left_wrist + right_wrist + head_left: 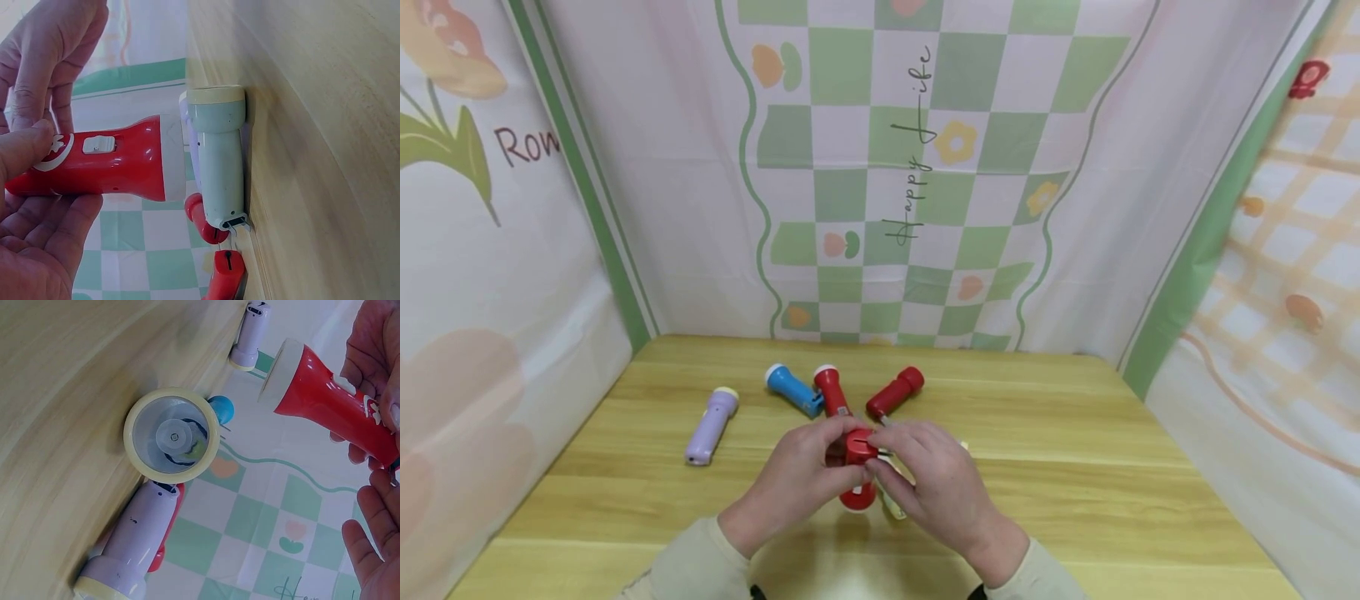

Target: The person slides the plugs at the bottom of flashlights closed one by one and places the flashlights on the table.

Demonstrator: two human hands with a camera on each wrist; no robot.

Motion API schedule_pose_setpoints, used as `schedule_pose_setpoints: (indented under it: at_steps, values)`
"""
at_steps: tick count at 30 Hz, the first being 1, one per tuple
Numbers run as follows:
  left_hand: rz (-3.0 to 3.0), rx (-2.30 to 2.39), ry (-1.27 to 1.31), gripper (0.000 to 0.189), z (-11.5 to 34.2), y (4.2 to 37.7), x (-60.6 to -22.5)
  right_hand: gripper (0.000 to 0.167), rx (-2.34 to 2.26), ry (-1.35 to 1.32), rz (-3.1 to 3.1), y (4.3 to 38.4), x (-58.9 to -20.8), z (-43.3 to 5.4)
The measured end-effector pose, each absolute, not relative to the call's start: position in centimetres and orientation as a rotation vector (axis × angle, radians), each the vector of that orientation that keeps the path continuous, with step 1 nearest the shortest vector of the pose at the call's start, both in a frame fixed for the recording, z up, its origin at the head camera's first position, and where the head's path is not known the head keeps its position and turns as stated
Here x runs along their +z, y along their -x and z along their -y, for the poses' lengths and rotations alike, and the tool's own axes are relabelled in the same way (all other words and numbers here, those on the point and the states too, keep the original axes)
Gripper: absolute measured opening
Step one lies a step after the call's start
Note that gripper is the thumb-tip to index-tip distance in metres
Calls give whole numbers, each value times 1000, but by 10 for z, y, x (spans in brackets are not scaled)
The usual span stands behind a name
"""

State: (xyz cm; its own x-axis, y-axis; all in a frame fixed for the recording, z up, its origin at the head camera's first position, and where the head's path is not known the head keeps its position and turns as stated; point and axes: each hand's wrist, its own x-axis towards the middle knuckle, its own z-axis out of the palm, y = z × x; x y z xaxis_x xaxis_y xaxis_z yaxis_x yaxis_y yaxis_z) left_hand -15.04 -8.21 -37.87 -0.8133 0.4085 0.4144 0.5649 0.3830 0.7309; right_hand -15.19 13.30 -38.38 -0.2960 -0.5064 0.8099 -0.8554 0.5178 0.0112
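A red flashlight [128, 159] with a white rim and a pale switch is held above the table, its lens end pointing down. My left hand [805, 471] grips its body from the left side. At its tail, my right hand [936, 483] pinches with thumb and fingertips; dark thin prongs show beside those fingers in the head view. What exactly the right fingertips grasp is partly hidden. Below them lies a pale green flashlight [219, 156] with a cream rim, mostly covered by the right hand in the head view.
On the wooden table lie a purple flashlight [710, 429] at the left, a blue flashlight [793, 390], a red flashlight [833, 392] and a dark red flashlight [897, 393] farther back. Another purple flashlight [137, 528] lies at the right. Printed cloth [917, 208] hangs around the table.
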Motion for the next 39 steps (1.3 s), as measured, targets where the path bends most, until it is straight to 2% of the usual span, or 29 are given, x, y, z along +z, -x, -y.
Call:
schedule_pose_setpoints:
  at_steps: [27,39]
  values:
    - [2417,-1331,926,37,79,149,-376,19,634,-1112,1983,150,-381,-138]
    - [2393,-1383,929,32,78,147,-374,18,712,-1179,1915,151,-373,-137]
